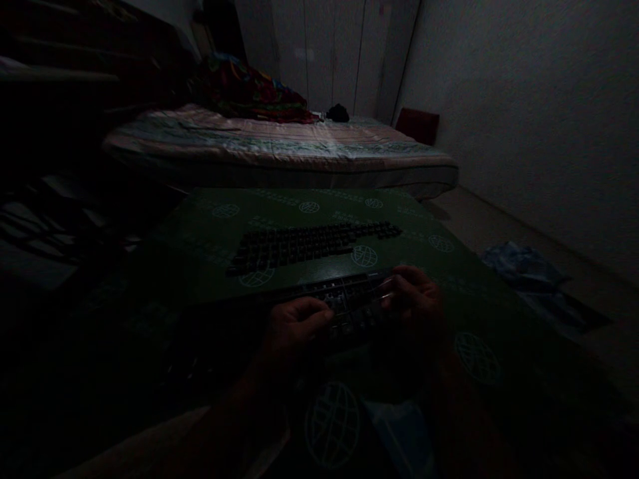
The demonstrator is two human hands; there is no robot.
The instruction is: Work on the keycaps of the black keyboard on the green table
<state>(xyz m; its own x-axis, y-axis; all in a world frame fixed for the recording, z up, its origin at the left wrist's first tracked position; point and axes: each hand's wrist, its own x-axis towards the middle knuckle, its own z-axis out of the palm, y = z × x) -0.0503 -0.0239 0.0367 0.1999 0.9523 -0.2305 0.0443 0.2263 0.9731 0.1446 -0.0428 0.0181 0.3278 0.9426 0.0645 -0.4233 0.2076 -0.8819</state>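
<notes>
A dark keyboard lies across the near part of the green table, its left part lost in shadow. Bare key positions show around its right half. Thumb and fingers of my left hand are pinched together over the keyboard; whatever is between them is hidden. At the keyboard's right end, my right hand is closed on a thin, shiny wire tool, perhaps a keycap puller, pointing left over the keys. Behind the keyboard, loose black keycaps lie in rows in a keyboard-like layout.
The green table has printed white globes. Beyond it stands a bed with a colourful blanket. Crumpled cloth lies on the floor at right. A bluish item is near the front edge. The room is very dark.
</notes>
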